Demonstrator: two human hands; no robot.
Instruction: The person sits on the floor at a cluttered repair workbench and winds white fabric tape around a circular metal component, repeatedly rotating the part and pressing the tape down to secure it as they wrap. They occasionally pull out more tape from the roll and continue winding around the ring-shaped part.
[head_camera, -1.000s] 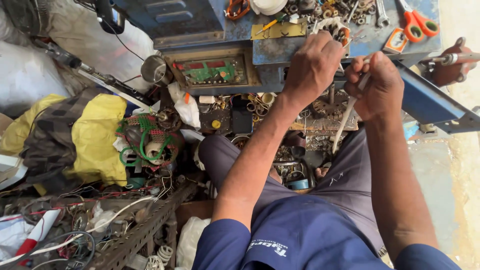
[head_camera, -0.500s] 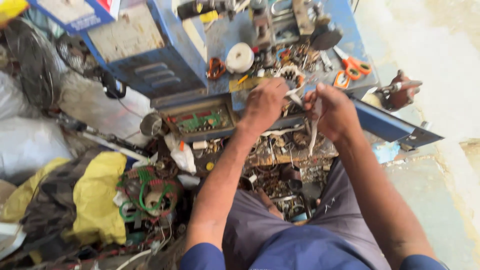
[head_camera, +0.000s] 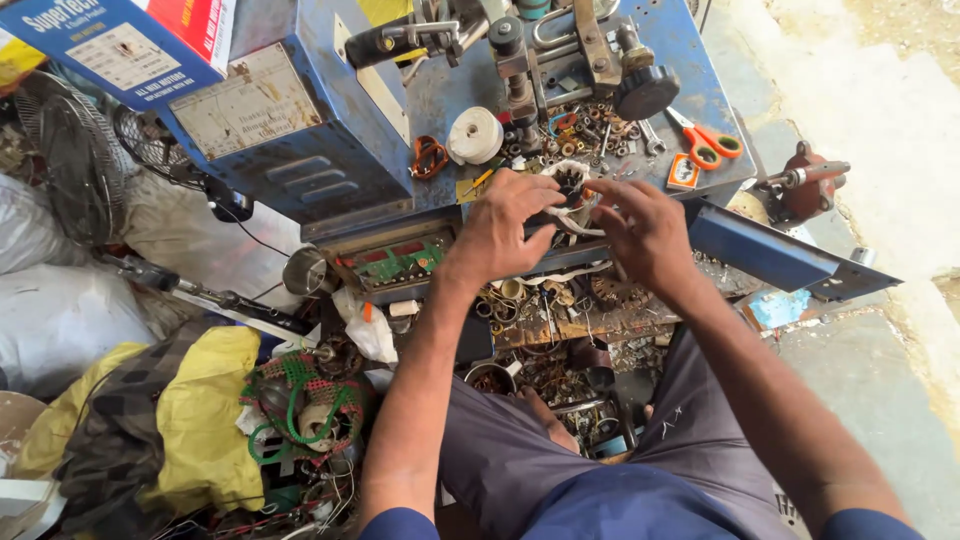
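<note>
Outdoors, on bare concrete. Landmark: blue machine bench (head_camera: 690, 60), top cluttered. Far left of it, wire fan guards (head_camera: 60, 150), white sacks (head_camera: 55, 310), a yellow cloth (head_camera: 205, 420). On the bench's left part, a white tape roll (head_camera: 474, 135). At its front edge, left hand (head_camera: 505, 228) and right hand (head_camera: 640, 228), fingers curled, together grip a small round motor winding (head_camera: 570, 190) with white leads. Right of them, on the bench, orange-handled scissors (head_camera: 708, 143). Below the bench, loose metal scrap (head_camera: 560, 370).

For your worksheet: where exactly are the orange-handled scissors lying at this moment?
In the head view, the orange-handled scissors lie on the blue metal machine top, beyond the right hand, near its right edge.
</note>
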